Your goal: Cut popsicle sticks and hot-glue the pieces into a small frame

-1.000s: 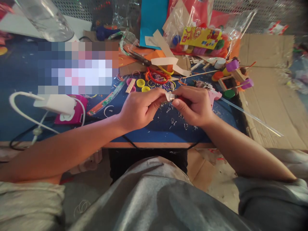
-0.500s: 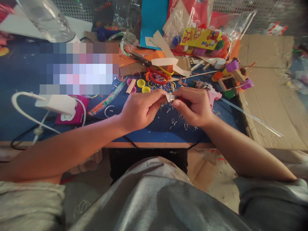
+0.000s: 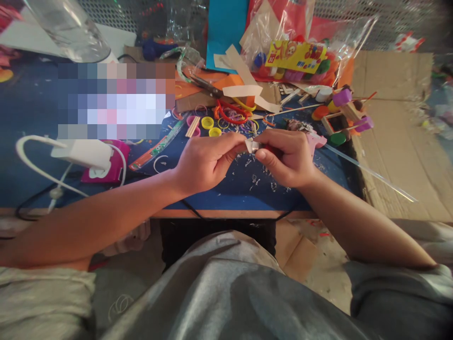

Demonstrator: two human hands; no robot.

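Observation:
My left hand (image 3: 203, 163) is closed, thumb and forefinger pinching a small white piece (image 3: 249, 145) that looks like paper or card. Facing it, my right hand (image 3: 288, 158) is curled around a small object with a silvery end (image 3: 255, 147) and a dark red part, mostly hidden by the fingers. The silvery end meets the white piece between my fingertips, above the blue tabletop (image 3: 198, 202). White scraps (image 3: 255, 179) are scattered below my hands. A pink object (image 3: 316, 141) lies just behind my right hand.
Behind my hands are yellow lids (image 3: 207, 123), wooden sticks (image 3: 192, 126) and red-handled scissors (image 3: 233, 113). A plastic bag with a yellow label (image 3: 296, 56) stands at the back. Cardboard (image 3: 403, 156) covers the right side. A pink power strip (image 3: 118, 163) with a white plug (image 3: 83, 153) sits left.
My hands stay almost in place, my right shifting very slightly right. The white piece has turned a little, and more of the silvery end shows.

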